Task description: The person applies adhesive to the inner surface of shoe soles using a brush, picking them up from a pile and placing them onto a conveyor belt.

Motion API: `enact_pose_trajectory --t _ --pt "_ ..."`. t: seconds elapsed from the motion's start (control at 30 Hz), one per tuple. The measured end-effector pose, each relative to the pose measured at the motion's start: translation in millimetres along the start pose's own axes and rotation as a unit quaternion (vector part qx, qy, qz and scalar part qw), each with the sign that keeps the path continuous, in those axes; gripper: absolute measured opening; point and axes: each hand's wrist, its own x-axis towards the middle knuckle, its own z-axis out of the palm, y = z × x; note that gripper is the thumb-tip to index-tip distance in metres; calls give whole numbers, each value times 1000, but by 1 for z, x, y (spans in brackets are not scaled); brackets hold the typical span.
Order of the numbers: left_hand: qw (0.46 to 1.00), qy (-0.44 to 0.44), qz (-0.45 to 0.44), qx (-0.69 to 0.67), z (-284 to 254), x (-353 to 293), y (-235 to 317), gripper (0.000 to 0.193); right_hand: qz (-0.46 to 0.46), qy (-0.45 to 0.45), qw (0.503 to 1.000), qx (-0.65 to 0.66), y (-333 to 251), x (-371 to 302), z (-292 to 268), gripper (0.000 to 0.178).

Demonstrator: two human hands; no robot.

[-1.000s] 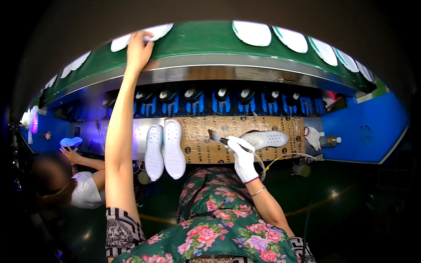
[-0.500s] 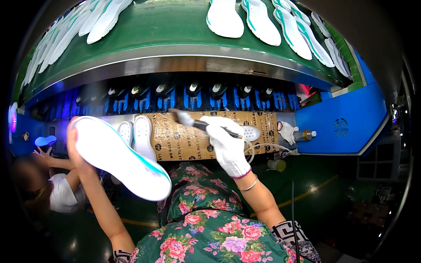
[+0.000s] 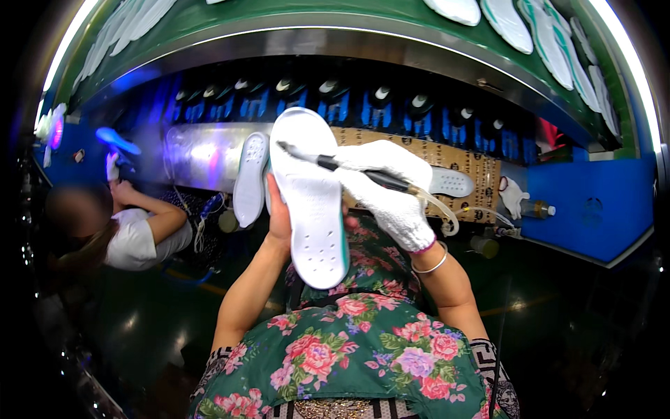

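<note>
My bare left hand (image 3: 280, 215) holds a white shoe sole (image 3: 317, 230) with a teal edge from beneath, its holed inner face turned up. My right hand (image 3: 394, 183), in a white knit glove, is closed round the dark handle of a brush (image 3: 326, 162) fed by a thin clear tube (image 3: 441, 207). The brush's bristles lie over the upper part of the sole; whether they press on it I cannot tell. Left of the held sole rests another white sole (image 3: 250, 180). A further one (image 3: 452, 183) lies right of my gloved hand.
Brown printed cardboard (image 3: 483, 171) covers part of the metal bench (image 3: 202, 150). At its right end are a loose white glove (image 3: 514, 197) and a bottle (image 3: 539, 209). Beyond runs a green conveyor (image 3: 391, 17) carrying several soles. A co-worker (image 3: 139, 230) sits at left near a blue-lit sole (image 3: 117, 140).
The held sole has swung from the left to in front of me, its holed face now up. My right hand has brought the brush over it. The whole view has shifted.
</note>
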Motion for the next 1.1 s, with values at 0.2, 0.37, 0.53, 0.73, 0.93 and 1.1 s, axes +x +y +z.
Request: enact_pose_trajectory --t 0.2,0.37,0.53,0.73,0.93,1.1 --pt "984 108 128 62 14 13 -10 108 -245 26 950 -192 4 22 1 24" --pt "922 181 127 317 16 18 -26 102 -310 43 893 -322 10 26 2 29" --pt "925 170 114 320 13 21 -20 103 -309 -9 911 -274 5 11 19 29" --pt "975 -15 165 146 -17 18 -7 103 -214 94 967 -99 21 27 8 23" --pt "905 208 190 318 3 19 8 100 -321 -55 915 -238 12 12 20 27" --pt "886 222 225 338 8 24 12 102 -291 -31 924 -246 25 19 10 26"
